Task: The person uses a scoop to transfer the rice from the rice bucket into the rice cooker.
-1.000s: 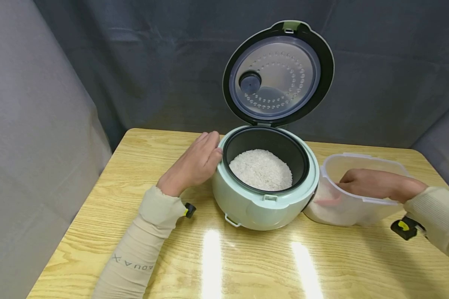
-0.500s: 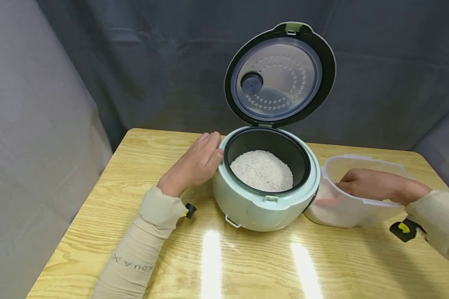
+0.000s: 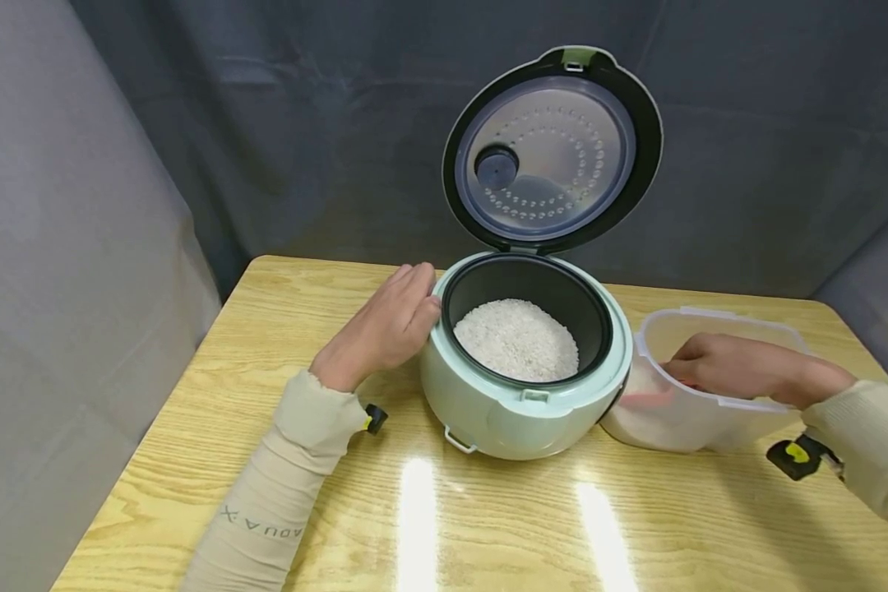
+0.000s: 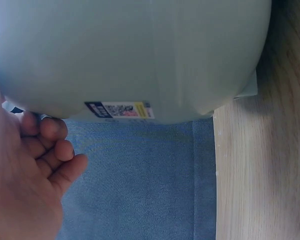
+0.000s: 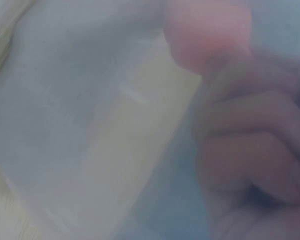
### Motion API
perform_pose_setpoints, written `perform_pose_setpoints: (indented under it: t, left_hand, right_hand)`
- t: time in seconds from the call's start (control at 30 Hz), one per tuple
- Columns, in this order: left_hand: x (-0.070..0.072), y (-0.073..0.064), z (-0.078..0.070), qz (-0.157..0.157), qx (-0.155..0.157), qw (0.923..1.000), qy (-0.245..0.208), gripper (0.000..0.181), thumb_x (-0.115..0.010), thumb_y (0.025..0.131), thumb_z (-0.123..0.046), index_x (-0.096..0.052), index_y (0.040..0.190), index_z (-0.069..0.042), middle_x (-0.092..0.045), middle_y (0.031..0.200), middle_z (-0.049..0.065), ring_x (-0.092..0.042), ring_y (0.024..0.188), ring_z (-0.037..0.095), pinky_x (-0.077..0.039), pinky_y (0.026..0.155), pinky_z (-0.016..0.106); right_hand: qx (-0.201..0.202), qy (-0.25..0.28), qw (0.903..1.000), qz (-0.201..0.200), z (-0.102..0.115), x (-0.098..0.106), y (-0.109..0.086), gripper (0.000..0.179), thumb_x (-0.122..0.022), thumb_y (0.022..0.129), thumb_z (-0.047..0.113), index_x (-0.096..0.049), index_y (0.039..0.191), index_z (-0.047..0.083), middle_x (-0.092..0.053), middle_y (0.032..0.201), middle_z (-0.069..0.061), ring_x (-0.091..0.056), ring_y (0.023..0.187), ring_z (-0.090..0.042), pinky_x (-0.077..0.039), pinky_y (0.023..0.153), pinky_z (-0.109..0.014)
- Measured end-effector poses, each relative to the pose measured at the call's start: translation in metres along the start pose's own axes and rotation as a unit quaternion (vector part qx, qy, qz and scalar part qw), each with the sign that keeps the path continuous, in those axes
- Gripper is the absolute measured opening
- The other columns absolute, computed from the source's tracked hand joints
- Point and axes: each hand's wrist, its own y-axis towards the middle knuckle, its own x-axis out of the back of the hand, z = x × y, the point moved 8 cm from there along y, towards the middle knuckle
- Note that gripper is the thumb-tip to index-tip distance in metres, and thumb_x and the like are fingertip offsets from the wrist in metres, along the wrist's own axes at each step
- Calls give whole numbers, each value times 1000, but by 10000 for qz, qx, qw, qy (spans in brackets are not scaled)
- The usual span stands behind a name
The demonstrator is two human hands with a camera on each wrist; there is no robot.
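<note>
A pale green rice cooker stands mid-table with its lid raised; white rice lies in its dark inner pot. My left hand holds the cooker's left upper edge, thumb by the rim. In the left wrist view, its curled fingers meet the cooker's side. To the right, a clear plastic container holds more rice at its left end. My right hand reaches inside it, gripping a pink scoop. Blurred through the plastic, that scoop sticks out from curled fingers; its far end is hidden.
The wooden table extends in front and to the left of the cooker. A dark curtain hangs behind, and a grey cloth borders the left side. The container stands close against the cooker's right side.
Both hands stay almost where they were. The view has shifted very slightly, and the right wrist has moved a touch. Cooker and container have not visibly moved.
</note>
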Motion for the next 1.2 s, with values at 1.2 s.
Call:
perform_pose_setpoints:
  t: [1.2]
  left_hand:
    - [1,-1,-2,-37,-54,10000,9,21,-30,99,-23,-42,89,-10,-38,82,5,-36,81,22,-32,79,32]
  right_hand:
    - [14,245,9989,-409,3,7,-18,40,-52,104,42,-60,75,15,-39,68,6,-38,61,-8,-35,58,-27]
